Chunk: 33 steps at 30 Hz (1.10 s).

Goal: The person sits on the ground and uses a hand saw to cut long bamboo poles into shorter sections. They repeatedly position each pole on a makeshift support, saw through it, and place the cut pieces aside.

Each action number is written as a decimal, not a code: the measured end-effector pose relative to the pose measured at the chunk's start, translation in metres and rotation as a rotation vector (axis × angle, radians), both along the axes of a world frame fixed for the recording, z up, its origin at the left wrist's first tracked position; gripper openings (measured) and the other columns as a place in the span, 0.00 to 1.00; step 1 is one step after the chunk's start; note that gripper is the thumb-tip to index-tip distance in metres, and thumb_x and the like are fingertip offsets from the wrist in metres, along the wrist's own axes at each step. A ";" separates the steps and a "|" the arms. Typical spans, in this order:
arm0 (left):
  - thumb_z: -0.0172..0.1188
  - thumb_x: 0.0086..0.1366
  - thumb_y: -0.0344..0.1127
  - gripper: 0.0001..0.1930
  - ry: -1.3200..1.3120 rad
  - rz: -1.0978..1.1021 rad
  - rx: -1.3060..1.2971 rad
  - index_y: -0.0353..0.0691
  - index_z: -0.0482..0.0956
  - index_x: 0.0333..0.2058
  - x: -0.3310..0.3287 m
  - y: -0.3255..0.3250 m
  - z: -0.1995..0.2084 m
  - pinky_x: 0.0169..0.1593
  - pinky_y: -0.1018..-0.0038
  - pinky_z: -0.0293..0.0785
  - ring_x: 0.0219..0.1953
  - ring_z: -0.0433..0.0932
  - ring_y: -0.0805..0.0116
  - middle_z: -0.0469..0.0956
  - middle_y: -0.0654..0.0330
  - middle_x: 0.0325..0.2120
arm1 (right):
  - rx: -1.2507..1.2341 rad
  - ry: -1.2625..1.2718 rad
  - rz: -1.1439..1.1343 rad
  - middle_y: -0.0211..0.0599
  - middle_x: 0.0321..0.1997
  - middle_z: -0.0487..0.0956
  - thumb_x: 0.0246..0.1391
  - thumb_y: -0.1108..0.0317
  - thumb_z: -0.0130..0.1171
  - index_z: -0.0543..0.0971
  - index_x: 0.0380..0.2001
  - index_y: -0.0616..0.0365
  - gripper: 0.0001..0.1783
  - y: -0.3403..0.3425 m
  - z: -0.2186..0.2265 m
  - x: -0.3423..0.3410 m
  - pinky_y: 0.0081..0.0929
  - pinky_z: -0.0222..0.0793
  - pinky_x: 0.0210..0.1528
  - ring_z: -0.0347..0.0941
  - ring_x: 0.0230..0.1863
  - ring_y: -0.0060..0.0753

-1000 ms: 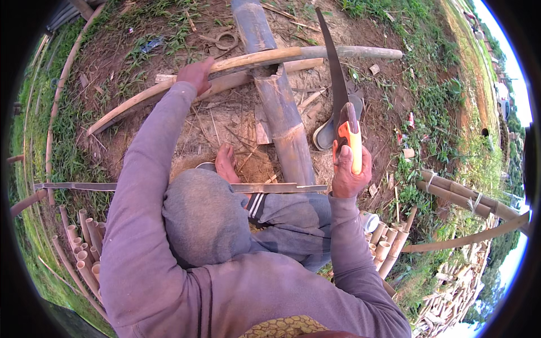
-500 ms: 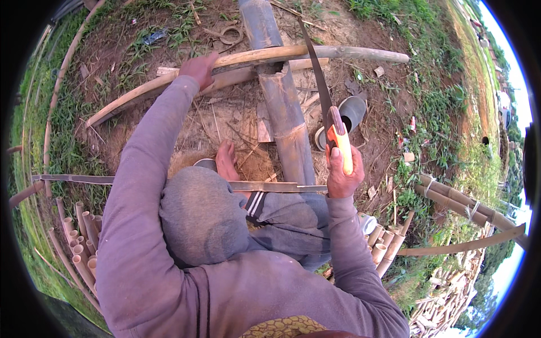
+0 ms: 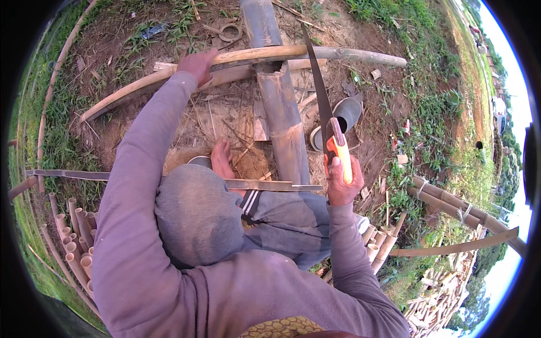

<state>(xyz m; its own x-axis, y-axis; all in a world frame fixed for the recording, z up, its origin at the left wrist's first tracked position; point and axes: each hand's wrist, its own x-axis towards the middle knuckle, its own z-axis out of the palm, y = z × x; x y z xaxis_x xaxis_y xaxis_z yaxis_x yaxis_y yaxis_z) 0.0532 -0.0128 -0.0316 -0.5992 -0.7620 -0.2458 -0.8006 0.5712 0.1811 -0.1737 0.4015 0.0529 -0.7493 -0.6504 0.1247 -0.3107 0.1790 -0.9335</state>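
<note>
My left hand [image 3: 197,66] is wrapped round a bamboo pole [image 3: 248,54], left of the middle of the picture. The pole is pale yellow on the left and greyer on the right, and lies across a thick grey bamboo trunk [image 3: 286,112]. My right hand [image 3: 342,181] is closed on the orange handle of a hand saw [image 3: 323,93]. Its long dark blade points away from me and crosses the pole just right of the trunk. Whether the teeth have cut into the pole, I cannot tell.
A second bamboo piece [image 3: 231,75] lies under the pole. A grey shoe [image 3: 346,112] rests right of the trunk. Cut bamboo tubes stand on the left [image 3: 73,248] and right [image 3: 383,242]. A split bamboo strip [image 3: 259,185] crosses in front of me.
My right hand and the saw have moved slightly back toward me. The left hand keeps its hold on the pole. The whole view has shifted a little.
</note>
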 end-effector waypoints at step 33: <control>0.70 0.65 0.54 0.28 0.233 -0.135 -0.493 0.49 0.74 0.57 0.106 0.008 -0.015 0.52 0.62 0.81 0.52 0.80 0.55 0.77 0.58 0.46 | -0.126 0.142 0.058 0.34 0.43 0.82 0.71 0.64 0.64 0.77 0.57 0.63 0.19 -0.090 -0.018 -0.022 0.15 0.71 0.28 0.77 0.31 0.16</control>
<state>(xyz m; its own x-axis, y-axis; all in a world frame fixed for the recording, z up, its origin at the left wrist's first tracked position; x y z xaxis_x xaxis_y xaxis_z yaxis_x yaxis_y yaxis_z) 0.1589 -0.0046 -0.0463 -0.6953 -0.6658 0.2707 -0.6851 0.7278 0.0305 -0.1961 0.3118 0.0348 -0.6798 -0.6647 0.3099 -0.4473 0.0410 -0.8934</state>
